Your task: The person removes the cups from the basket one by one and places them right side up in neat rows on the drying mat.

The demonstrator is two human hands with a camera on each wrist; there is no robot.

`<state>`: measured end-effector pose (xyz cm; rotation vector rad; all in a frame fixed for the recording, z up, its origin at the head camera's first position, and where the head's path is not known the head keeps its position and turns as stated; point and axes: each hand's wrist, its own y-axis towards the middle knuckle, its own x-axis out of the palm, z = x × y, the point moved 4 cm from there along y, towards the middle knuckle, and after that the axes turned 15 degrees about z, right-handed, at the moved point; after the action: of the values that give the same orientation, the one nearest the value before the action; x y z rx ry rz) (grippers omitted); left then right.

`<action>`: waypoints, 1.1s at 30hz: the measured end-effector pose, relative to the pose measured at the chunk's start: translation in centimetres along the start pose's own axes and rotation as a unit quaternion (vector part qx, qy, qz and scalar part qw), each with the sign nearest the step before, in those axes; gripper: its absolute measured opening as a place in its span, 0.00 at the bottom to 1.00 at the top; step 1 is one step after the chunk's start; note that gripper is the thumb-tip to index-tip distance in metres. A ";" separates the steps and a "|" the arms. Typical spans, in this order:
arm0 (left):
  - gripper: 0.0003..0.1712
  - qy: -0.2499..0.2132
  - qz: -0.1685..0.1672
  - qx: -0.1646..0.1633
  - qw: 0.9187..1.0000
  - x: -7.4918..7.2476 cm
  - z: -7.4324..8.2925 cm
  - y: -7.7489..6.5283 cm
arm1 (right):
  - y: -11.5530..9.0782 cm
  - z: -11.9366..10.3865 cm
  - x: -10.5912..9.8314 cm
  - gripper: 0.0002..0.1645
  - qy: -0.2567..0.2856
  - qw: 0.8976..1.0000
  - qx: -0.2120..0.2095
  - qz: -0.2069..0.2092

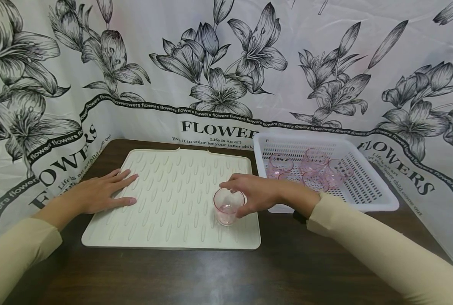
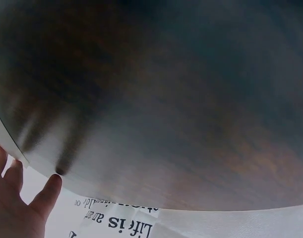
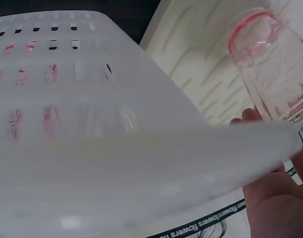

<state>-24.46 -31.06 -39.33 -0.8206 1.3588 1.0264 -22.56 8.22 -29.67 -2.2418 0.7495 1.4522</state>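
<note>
A clear drinking glass with a pink rim (image 1: 226, 216) is over the right part of a cream ridged mat (image 1: 165, 203). My right hand (image 1: 255, 192) holds this glass from its right side, thumb at the near side and fingers at the far side. The right wrist view shows the glass (image 3: 275, 64) beside my fingers, partly hidden by a white basket wall. My left hand (image 1: 100, 192) rests on the mat's left edge with its fingers spread. Only some fingers of the left hand (image 2: 30, 201) appear in the left wrist view.
To the right stands a white perforated basket (image 1: 375, 190), with several pink-rimmed glasses (image 1: 316, 167) inside. My right forearm passes over its near edge. The mat lies on a dark wooden table (image 1: 173, 275). A flower-printed curtain (image 1: 135, 55) closes off the back and sides.
</note>
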 end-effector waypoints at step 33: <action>0.54 -0.001 -0.003 -0.012 1.000 -0.1 0.1 -0.1 | -7.6 9.2 -11.0 0.60 0.004 0.978 0.157 0.134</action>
<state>-24.37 -31.01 -39.19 -0.8418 1.3441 1.0398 -28.21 21.99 -23.21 -1.9640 1.2308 1.3272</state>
